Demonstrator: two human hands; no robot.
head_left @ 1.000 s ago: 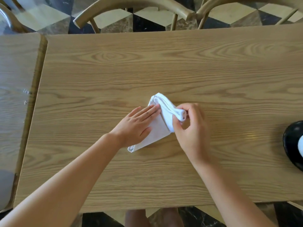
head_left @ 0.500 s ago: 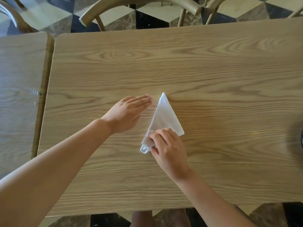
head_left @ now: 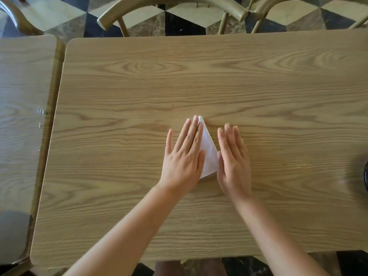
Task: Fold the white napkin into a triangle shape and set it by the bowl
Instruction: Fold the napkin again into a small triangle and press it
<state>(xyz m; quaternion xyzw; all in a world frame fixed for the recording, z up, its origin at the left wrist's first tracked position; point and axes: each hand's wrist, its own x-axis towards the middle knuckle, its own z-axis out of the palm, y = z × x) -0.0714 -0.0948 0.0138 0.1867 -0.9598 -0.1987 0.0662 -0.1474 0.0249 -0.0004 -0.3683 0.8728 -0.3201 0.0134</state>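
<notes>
The white napkin (head_left: 208,154) lies flat on the wooden table (head_left: 199,80), folded into a narrow triangle with its tip pointing away from me. My left hand (head_left: 184,156) rests palm down over the napkin's left part, fingers spread. My right hand (head_left: 233,156) lies flat just right of the napkin, its thumb touching the napkin's right corner. Neither hand grips anything. Only a dark sliver of the black bowl (head_left: 366,176) shows at the right edge of the view.
A second wooden table (head_left: 22,116) abuts on the left. Curved wooden chair backs (head_left: 171,3) stand beyond the far edge, over a checkered floor. My knees show below the near table edge.
My right hand let go of the napkin's lower corner and now lies flat to its right. My left hand slid right onto the napkin. The view shifted left, hiding most of the bowl.
</notes>
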